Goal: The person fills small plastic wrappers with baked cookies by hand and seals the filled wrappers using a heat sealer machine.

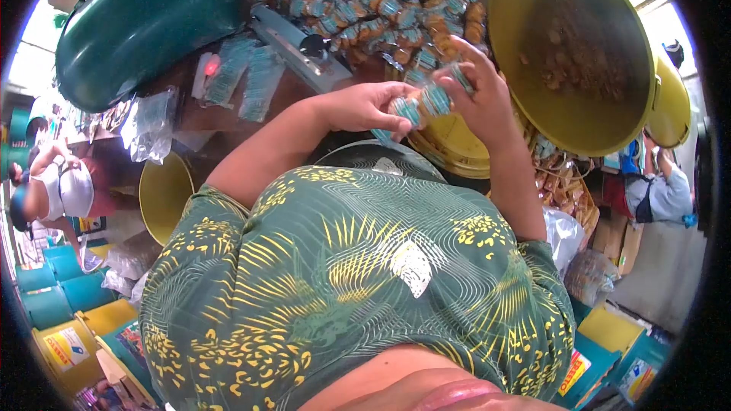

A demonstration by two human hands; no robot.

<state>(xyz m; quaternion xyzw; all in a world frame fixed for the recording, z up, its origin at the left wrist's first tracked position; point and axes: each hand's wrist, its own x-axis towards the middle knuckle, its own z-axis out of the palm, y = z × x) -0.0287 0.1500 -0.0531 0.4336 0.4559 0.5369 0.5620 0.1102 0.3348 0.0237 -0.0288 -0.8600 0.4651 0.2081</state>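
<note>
Both of my hands hold a small clear packet with teal-and-white print (435, 99) up in front of my chest. My left hand (373, 109) is closed on its left end, thumb and fingers pinching the film. At the other end, my right hand (483, 91) has its fingers bent around the wrapper, the index finger raised. Just beyond lies a big heap of similar filled packets (358, 11), with round brown pieces inside. Below the held packet is a yellow tub (457, 154), partly hidden by my hands.
A large yellow bucket (525, 23) with brown pieces inside tilts at the right. A metal heat-sealer-like device (293, 49), flat printed wrappers (261, 82) and a dark green tub (148, 27) are on the left. People (65, 183) (661, 190) are at both sides.
</note>
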